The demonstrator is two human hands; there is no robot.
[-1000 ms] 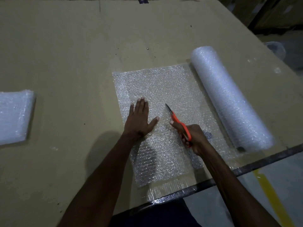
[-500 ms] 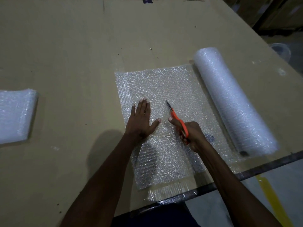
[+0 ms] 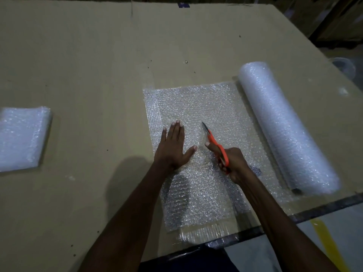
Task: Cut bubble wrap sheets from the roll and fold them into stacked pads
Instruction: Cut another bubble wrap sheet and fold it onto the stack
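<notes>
The left hand [image 3: 172, 148] lay flat, fingers straight, pinning the sheet [image 3: 196, 107] (stopping slippage, presumably) while right-hand [image 3: 233, 163] fingers gripped the scissors [image 3: 216, 144].

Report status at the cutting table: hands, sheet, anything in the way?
Left hand flat on unrolled sheet. Right hand grips orange scissors, blades over sheet. Roll right of cut line; folded pad far left. Nothing blocking.

Packing workshop: cardboard-topped table [image 3: 98, 75], bubble wrap roll [image 3: 284, 124].

Left hand [image 3: 172, 147] flat, fingers straight; right hand [image 3: 232, 163] curled, gripping.
</notes>
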